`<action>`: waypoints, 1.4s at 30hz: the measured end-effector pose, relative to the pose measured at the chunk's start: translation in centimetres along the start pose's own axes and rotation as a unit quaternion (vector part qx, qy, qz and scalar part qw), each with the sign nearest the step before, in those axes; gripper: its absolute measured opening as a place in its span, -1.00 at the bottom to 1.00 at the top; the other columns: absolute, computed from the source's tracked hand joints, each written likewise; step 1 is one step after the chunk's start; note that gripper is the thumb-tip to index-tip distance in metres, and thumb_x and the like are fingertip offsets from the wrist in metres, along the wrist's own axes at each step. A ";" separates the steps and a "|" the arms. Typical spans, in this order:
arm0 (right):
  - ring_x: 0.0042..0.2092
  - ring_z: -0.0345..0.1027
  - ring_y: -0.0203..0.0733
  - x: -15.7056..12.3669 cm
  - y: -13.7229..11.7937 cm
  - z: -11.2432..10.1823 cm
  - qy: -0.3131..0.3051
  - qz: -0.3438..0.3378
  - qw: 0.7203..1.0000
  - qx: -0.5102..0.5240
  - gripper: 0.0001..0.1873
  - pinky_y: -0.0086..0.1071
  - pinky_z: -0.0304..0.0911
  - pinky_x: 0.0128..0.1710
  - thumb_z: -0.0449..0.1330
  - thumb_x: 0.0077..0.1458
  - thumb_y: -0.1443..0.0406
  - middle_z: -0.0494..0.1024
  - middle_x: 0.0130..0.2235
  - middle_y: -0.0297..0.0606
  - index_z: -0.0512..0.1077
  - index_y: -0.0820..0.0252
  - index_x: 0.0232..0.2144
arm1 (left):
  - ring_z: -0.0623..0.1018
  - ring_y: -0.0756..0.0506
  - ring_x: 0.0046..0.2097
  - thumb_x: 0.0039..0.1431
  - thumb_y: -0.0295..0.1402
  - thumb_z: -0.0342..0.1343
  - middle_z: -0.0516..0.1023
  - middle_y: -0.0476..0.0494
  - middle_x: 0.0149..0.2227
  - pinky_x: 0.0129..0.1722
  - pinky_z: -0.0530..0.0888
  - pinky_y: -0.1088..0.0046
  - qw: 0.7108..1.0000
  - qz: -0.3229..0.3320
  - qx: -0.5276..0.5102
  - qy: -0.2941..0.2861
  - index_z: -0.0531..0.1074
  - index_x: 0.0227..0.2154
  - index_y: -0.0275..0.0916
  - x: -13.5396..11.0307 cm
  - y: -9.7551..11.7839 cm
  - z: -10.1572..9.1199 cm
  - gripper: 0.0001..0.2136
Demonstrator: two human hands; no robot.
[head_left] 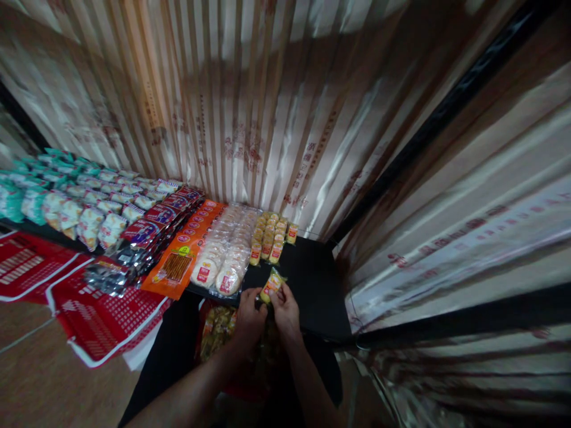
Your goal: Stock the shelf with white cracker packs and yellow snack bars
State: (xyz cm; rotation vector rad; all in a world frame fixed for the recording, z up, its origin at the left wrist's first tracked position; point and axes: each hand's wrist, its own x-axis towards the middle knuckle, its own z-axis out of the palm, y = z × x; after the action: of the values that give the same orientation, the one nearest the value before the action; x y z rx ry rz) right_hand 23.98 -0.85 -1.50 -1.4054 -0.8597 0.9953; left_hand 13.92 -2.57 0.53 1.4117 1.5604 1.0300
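Note:
In front of me, a small yellow wrapped snack cake (pixel 270 286) is held over the black shelf's front edge. My right hand (pixel 286 309) pinches it from the right, thumb on the wrapper. Curled fingers of my left hand (pixel 250 314) close at its lower left edge. Just behind stand rows of the same yellow snack cakes (pixel 267 235), with a single one (pixel 291 233) at their right end. Below my hands, between my legs, a red basket (pixel 198 333) holds many yellowish packets (pixel 218 327), partly hidden by my forearms.
Left of the yellow rows lie clear-wrapped round crackers (pixel 229 244), an orange snack bag (pixel 182 255), dark purple-red packets (pixel 154 229) and white and green bags (pixel 89 196). Red baskets (pixel 107 303) sit below the left side. Printed curtain (pixel 250 119) and black poles (pixel 401 148) bound the shelf (pixel 321 285).

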 end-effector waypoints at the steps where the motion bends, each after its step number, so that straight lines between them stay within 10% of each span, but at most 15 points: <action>1: -0.23 0.45 -0.12 0.9 0.1 0.0 0.005 -0.018 1.000 -0.014 -0.44 -0.27 0.38 -0.22 0.20 -0.15 0.16 0.53 -0.21 -0.14 0.33 0.23 -0.05 | 0.38 -0.17 0.04 -0.08 -0.50 -0.03 0.41 -0.33 -0.03 0.11 0.27 0.27 0.999 0.021 0.027 0.006 0.39 -0.12 -0.38 0.2 -0.1 0.2 -0.61; 15: -0.24 0.42 -0.18 7.1 -1.2 2.7 0.065 -0.129 0.981 -0.130 -0.57 -0.31 0.33 -0.25 0.11 -0.04 0.19 0.52 -0.20 -0.15 0.26 0.17 -0.08 | 0.24 -0.10 0.21 -0.15 -0.64 -0.10 0.26 -0.19 0.18 0.23 0.14 0.37 0.999 0.003 0.021 -0.030 0.25 0.09 -0.32 5.3 0.5 2.4 -0.38; 42: -0.27 0.36 -0.18 7.7 0.6 3.4 0.063 -0.182 0.966 -0.174 -0.80 -0.25 0.36 -0.21 0.06 0.03 0.20 0.37 -0.22 -0.18 0.32 0.16 -0.30 | 0.30 -0.16 0.16 -0.18 -0.61 -0.08 0.36 -0.21 0.10 0.21 0.15 0.29 1.000 -0.008 0.005 -0.010 0.37 -0.02 -0.26 7.1 0.1 2.4 -0.45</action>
State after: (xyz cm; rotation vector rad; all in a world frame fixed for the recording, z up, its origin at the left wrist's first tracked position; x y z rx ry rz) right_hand 23.68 7.49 -2.77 -1.5113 -1.1879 0.4834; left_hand 15.60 4.72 -0.42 1.4099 1.5623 0.9963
